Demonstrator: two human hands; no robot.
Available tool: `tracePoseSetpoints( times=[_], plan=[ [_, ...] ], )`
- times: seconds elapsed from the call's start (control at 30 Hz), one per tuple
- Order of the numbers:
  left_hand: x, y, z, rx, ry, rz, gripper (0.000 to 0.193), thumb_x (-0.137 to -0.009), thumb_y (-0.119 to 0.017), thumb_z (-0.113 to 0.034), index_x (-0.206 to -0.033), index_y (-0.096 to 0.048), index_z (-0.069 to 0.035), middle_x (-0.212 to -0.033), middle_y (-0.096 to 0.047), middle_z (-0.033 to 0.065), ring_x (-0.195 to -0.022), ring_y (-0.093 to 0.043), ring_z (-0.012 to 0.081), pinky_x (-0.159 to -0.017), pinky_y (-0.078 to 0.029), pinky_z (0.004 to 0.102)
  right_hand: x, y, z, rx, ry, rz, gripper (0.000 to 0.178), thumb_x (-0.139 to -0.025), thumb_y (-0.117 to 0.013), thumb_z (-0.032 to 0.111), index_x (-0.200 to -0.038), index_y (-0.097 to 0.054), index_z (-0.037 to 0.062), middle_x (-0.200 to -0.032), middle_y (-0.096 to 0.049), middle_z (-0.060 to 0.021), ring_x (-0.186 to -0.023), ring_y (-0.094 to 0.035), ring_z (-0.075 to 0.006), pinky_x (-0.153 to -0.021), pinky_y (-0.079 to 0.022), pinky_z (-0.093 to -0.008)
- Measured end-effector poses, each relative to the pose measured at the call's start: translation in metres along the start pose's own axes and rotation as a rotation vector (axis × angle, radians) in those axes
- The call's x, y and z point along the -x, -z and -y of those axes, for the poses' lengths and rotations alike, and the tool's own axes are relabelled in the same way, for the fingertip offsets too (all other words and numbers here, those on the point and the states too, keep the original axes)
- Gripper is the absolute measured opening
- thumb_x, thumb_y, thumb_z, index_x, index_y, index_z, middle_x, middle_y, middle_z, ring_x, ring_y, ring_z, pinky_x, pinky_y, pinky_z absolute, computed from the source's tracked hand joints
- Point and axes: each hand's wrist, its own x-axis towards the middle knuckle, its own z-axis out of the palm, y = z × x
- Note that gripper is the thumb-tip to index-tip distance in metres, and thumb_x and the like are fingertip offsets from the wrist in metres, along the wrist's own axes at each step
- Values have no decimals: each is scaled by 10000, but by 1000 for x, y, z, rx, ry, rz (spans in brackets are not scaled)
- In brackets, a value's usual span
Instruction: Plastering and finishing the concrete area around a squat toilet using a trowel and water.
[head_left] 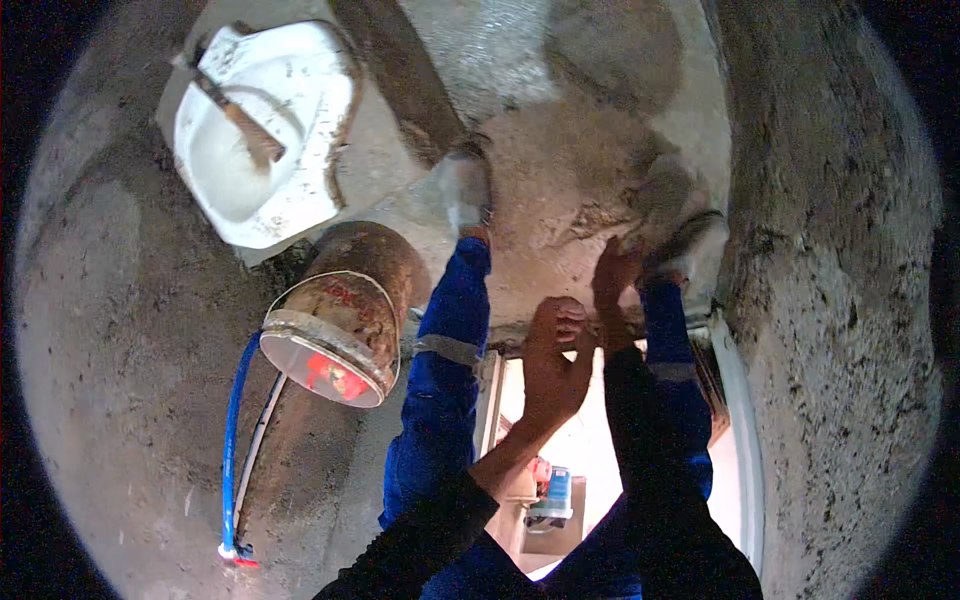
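My left hand (556,362) is raised between my knees with its fingers curled toward the palm and the thumb apart. Nothing shows in it. My right hand (616,278) reaches down close to my right shoe (690,245), over the muddy concrete floor (560,210). It is dark and smeared, so its fingers and anything in them cannot be made out. Blue trousers (440,390) with grey bands cover my legs. My left shoe (462,190) is planted ahead on the floor.
A dirty white washbasin (225,160) lies at the far left, a wooden-handled tool (238,118) resting across it. Nearer stands a mud-caked bucket (345,290) with something red inside. A blue hose (237,430) runs beside it. Rough walls (840,300) rise at the right; a bright doorway opens below me.
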Motion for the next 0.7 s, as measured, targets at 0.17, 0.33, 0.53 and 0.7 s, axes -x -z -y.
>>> tracePoseSetpoints(
  times=[0.17, 0.33, 0.53, 0.7],
  plan=[
    [-3, -1, -22, 52, 18, 3, 214, -901, -580, -27, -1106, -519, -28, -979, -588, 112, -927, -616, 214, -811, -518, 341, -153, 3, 47, -839, -160, 189, 675, -920, -659, 366, -1419, -453, -38, -1191, -640, -297, -1093, -628, -441, -968, -476, -509],
    [-4, 25, -13, 114, 52, -61, 218, -886, -573, -16, -1098, -523, -18, -966, -588, 116, -895, -615, 219, -796, -519, 343, -147, 20, 86, -88, 492, 551, 609, -903, -674, 294, -1416, -485, 26, -1145, -657, -277, -1009, -648, -431, -907, -496, -512],
    [-6, 36, -18, 84, 65, -84, 260, -870, -603, 36, -1106, -528, -43, -1017, -577, 83, -946, -618, 167, -835, -522, 300, -215, 27, 171, -158, 543, 367, 582, -904, -683, 230, -1422, -476, 62, -1024, -655, -254, -936, -628, -433, -834, -491, -506],
    [-8, 26, -20, 176, 42, -67, 260, -871, -609, 33, -1108, -533, -42, -1057, -569, 85, -950, -619, 175, -838, -523, 313, -311, 14, 284, -215, 938, 145, 461, -972, -554, 306, -1372, -505, 82, -1157, -655, -242, -1067, -636, -430, -898, -529, -521]
  ],
)
